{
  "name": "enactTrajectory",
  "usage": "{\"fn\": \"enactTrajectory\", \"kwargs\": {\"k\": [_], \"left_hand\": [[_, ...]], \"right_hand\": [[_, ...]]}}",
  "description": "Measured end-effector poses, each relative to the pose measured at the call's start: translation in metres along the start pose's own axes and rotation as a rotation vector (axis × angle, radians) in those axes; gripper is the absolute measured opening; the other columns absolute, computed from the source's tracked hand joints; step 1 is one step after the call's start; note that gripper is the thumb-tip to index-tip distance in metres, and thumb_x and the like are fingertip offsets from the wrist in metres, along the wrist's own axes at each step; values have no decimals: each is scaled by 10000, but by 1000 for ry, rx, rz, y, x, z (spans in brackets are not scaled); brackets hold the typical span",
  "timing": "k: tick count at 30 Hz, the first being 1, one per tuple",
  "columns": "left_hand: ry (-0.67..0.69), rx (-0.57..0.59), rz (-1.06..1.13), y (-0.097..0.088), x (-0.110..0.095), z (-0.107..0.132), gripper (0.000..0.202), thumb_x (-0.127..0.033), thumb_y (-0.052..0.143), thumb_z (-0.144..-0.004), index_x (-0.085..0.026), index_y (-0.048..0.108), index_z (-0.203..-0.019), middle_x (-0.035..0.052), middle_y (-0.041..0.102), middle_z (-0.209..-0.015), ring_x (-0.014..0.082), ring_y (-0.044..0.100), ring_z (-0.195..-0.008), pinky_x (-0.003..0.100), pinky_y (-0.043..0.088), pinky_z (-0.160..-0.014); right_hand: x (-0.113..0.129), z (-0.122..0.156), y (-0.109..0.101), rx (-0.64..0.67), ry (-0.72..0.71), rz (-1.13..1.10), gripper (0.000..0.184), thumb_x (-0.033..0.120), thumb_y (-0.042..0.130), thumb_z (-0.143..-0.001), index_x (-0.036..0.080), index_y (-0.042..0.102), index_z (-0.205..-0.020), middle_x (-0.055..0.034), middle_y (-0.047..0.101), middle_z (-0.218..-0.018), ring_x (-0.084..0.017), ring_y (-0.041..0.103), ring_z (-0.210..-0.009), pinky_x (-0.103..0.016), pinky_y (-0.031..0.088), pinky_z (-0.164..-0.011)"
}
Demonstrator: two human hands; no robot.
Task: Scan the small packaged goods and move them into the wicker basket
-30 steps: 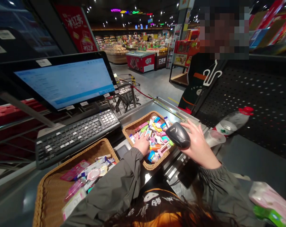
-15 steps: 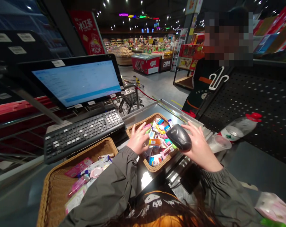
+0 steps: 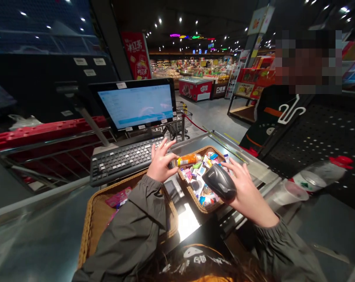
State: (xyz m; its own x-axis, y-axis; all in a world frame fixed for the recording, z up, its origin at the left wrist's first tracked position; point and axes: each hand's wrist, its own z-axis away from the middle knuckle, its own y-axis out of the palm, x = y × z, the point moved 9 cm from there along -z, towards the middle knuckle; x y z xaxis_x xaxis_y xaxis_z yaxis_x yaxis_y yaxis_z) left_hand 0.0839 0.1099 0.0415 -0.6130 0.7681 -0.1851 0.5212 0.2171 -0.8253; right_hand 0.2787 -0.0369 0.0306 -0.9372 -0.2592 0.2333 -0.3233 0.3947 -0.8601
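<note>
Between the thumb and fingers of my left hand (image 3: 162, 161) is a small orange bottle (image 3: 189, 159), held by one end and lying nearly level. My right hand (image 3: 243, 188) grips a black handheld barcode scanner (image 3: 219, 182), its head tilted toward the left over a wicker basket (image 3: 197, 203). Small colourful packaged goods (image 3: 205, 172) fill that basket. A second, larger wicker basket (image 3: 87, 235) sits under my left forearm, with pink packages (image 3: 118, 197) in it; the sleeve hides part of its contents.
A monitor (image 3: 136, 103) and a black keyboard (image 3: 124, 160) stand beyond the left basket. To the right are a clear plastic cup (image 3: 291, 192) and a red-capped bottle (image 3: 327, 172). Another person (image 3: 265, 117) stands across the counter beside a black perforated panel (image 3: 327, 129).
My left hand has lifted the orange bottle from above the basket's middle to its left side. The view has turned left. My right hand still holds the scanner.
</note>
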Motion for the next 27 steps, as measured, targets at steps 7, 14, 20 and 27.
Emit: {"fn": "enactTrajectory", "kwargs": {"k": [7,14,20,27], "left_hand": [[-36,-64,-50,-37,16,26,176,-296,672,-743,-252,701,-911,55,372,-1550,319,135,-1499,648,48,-1163],[-42,-68,-134,-62,26,52,152,-301,665,-765,-246,687,-905,48,377,-1552,324,109,-1503,651,40,-1165],[-76,-72,-164,-77,38,71,152,-291,676,-758,-249,691,-904,48,390,-1545,334,146,-1495,650,51,-1164],[-114,-80,-174,-92,47,87,140,-291,671,-771,-247,689,-902,52,385,-1548,324,167,-1491,639,54,-1168]], "right_hand": [[52,-13,11,17,-119,16,524,289,560,-825,199,509,-1339,-157,444,-1454,-384,255,-1447,-696,190,-1136],[87,-22,21,27,-180,0,497,275,571,-798,210,552,-1291,-155,440,-1455,-402,239,-1450,-718,191,-1124],[112,-28,28,37,-229,-17,543,280,570,-812,245,509,-1350,-139,454,-1443,-397,239,-1451,-728,185,-1123],[132,-28,33,42,-275,-19,470,262,571,-796,177,569,-1258,-177,459,-1432,-398,262,-1438,-714,162,-1139]]}}
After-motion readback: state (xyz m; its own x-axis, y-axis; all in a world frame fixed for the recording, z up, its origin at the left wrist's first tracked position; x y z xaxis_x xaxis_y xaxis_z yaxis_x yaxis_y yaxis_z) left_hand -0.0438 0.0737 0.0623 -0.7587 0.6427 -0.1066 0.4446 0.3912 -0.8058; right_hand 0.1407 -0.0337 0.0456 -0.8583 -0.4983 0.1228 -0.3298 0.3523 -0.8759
